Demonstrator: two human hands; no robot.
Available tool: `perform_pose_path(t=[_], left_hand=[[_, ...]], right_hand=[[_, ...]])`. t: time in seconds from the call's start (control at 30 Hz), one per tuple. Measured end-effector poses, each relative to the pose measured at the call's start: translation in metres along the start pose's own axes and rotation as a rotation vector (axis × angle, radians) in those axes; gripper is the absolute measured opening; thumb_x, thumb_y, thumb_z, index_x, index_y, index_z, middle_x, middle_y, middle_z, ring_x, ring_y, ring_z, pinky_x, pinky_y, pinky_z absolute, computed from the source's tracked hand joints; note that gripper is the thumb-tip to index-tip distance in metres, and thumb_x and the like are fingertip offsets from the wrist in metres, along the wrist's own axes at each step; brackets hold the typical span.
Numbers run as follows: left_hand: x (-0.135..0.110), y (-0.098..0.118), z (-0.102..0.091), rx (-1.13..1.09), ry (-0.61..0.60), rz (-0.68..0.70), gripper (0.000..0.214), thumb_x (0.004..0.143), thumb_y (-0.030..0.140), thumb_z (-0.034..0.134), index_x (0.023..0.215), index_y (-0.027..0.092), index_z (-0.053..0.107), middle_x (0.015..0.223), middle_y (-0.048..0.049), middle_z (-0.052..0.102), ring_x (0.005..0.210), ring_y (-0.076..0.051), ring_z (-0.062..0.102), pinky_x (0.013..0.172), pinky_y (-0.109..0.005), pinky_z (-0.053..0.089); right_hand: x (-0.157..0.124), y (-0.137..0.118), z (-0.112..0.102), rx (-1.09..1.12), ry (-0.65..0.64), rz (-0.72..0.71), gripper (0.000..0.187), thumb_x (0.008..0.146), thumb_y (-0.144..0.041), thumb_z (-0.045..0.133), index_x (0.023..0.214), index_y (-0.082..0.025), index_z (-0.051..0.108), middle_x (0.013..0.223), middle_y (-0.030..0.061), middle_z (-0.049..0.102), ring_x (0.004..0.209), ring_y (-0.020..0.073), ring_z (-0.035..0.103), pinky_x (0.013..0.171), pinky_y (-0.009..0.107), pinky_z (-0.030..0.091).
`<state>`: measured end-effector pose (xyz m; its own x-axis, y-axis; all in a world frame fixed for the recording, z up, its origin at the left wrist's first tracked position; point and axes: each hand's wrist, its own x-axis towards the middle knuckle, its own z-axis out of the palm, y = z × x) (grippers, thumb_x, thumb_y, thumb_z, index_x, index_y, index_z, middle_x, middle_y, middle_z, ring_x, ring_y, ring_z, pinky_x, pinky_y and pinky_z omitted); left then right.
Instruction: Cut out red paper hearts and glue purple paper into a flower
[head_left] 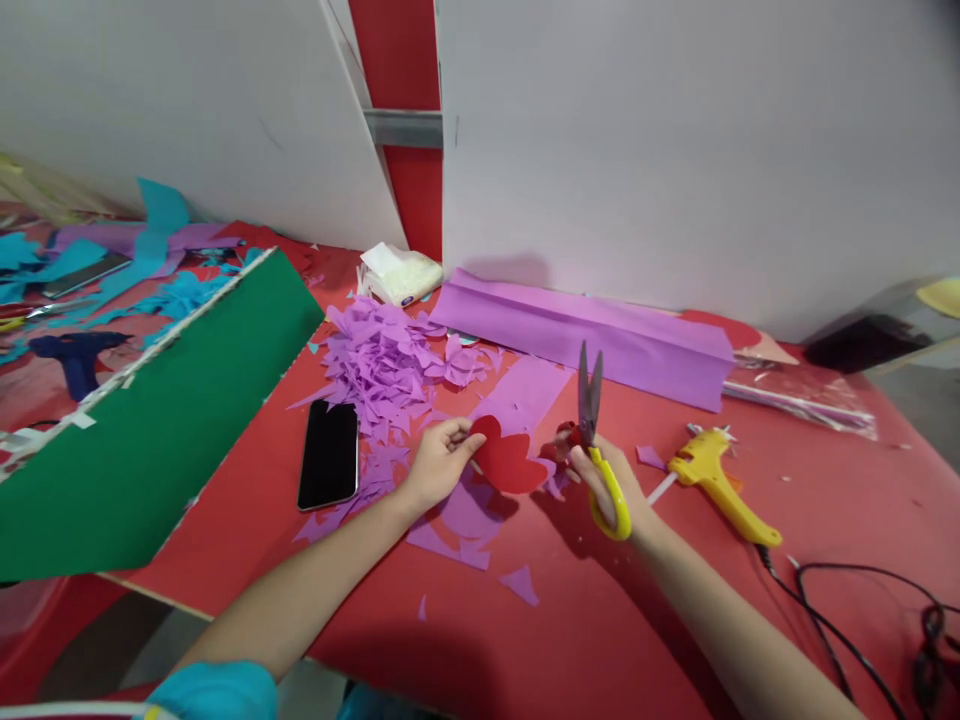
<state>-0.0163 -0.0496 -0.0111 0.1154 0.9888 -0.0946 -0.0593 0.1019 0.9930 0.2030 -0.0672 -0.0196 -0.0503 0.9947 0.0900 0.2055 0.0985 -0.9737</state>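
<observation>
Pinched between the fingers of my left hand (pixel 441 462) is a red paper cutout (pixel 511 462) with rounded lobes, held just above the table. My right hand (pixel 604 470) grips a pair of yellow-handled scissors (pixel 613 500), their blades pointing up and away, slightly parted. A small dark red bit shows at the right fingertips; I cannot make out what it is. Beneath the cutout lie purple paper scraps (pixel 469 515). A heap of cut purple paper pieces (pixel 382 355) sits beyond my left hand.
A black phone (pixel 328 455) lies left of my left hand. The yellow glue gun (pixel 724 482) and its cord are at the right. Folded purple paper (pixel 585 335) rests along the white panel (pixel 675 150). A green board (pixel 172 420) stands as a divider on the left, with a dark blue glue gun (pixel 79 360) behind it.
</observation>
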Motion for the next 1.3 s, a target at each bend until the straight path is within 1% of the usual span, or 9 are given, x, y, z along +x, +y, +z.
perform_pose_path(t=[0.07,0.23,0.33,0.4,0.6,0.77,0.93,1.13,1.3], left_hand=[[0.000,0.008,-0.001,0.014,0.009,0.019,0.032,0.064,0.043,0.067,0.066,0.014,0.053,0.054,0.0034,0.054,0.045,-0.008,0.051,0.045,-0.020,0.044],[0.004,0.037,-0.006,0.037,-0.037,0.125,0.028,0.063,0.040,0.067,0.063,0.015,0.055,0.055,0.0016,0.056,0.049,-0.009,0.053,0.049,-0.021,0.046],[0.009,0.054,-0.010,0.057,0.000,0.221,0.025,0.064,0.037,0.068,0.062,0.015,0.055,0.053,0.0024,0.055,0.047,-0.009,0.051,0.047,-0.020,0.045],[0.013,0.064,-0.011,0.047,-0.035,0.268,0.024,0.066,0.037,0.067,0.065,0.015,0.056,0.054,0.0020,0.056,0.046,-0.009,0.052,0.047,-0.021,0.046],[0.021,0.084,-0.004,0.020,-0.090,0.332,0.029,0.065,0.041,0.069,0.068,0.015,0.058,0.056,0.0011,0.057,0.049,-0.009,0.054,0.047,-0.020,0.047],[0.022,0.093,0.001,0.054,-0.180,0.313,0.033,0.065,0.047,0.068,0.068,0.015,0.058,0.056,0.0003,0.057,0.047,-0.010,0.054,0.046,-0.020,0.046],[0.019,0.096,-0.003,0.214,-0.223,0.292,0.021,0.071,0.034,0.064,0.067,0.014,0.058,0.056,0.0004,0.056,0.047,-0.009,0.050,0.046,-0.019,0.043],[0.014,0.096,-0.008,0.381,-0.262,0.289,0.011,0.072,0.023,0.061,0.064,0.015,0.060,0.057,0.0016,0.056,0.050,-0.008,0.049,0.048,-0.018,0.038],[0.014,0.094,-0.006,0.382,-0.284,0.237,0.009,0.072,0.021,0.060,0.065,0.015,0.061,0.059,0.0001,0.059,0.053,-0.010,0.051,0.051,-0.020,0.040]], right_hand=[[-0.001,-0.003,-0.012,-0.082,-0.125,-0.021,0.025,0.076,-0.045,0.055,0.081,-0.021,0.061,0.069,0.0014,0.059,0.062,0.0158,0.051,0.059,0.028,0.046],[-0.006,-0.019,-0.036,-0.265,-0.261,0.002,0.028,0.072,-0.042,0.057,0.092,-0.023,0.063,0.083,0.0048,0.064,0.077,0.0225,0.058,0.070,0.033,0.049],[-0.008,-0.033,-0.042,-0.359,-0.402,-0.030,0.034,0.073,-0.036,0.054,0.103,-0.022,0.061,0.099,0.0076,0.064,0.087,0.0257,0.059,0.077,0.037,0.048],[-0.008,-0.040,-0.043,-0.411,-0.443,-0.041,0.039,0.071,-0.033,0.054,0.109,-0.022,0.058,0.104,0.0081,0.062,0.090,0.0263,0.058,0.080,0.038,0.046],[0.000,-0.055,-0.033,-0.391,-0.430,-0.099,0.043,0.067,-0.027,0.054,0.109,-0.022,0.058,0.090,0.0050,0.064,0.070,0.0196,0.056,0.067,0.032,0.047],[0.000,-0.069,-0.029,-0.193,-0.376,-0.153,0.035,0.070,-0.031,0.054,0.103,-0.027,0.063,0.100,0.0040,0.066,0.086,0.0236,0.059,0.080,0.036,0.047],[0.000,-0.074,-0.032,-0.298,-0.381,-0.179,0.036,0.068,-0.023,0.051,0.102,-0.025,0.063,0.100,0.0054,0.067,0.086,0.0246,0.063,0.076,0.036,0.050],[0.000,-0.071,-0.038,-0.372,-0.425,-0.087,0.038,0.068,-0.026,0.053,0.105,-0.022,0.063,0.104,0.0076,0.067,0.087,0.0274,0.063,0.073,0.036,0.052],[-0.002,-0.060,-0.038,-0.324,-0.410,-0.040,0.044,0.067,-0.031,0.056,0.109,-0.021,0.063,0.108,0.0097,0.065,0.096,0.0305,0.061,0.084,0.044,0.047]])
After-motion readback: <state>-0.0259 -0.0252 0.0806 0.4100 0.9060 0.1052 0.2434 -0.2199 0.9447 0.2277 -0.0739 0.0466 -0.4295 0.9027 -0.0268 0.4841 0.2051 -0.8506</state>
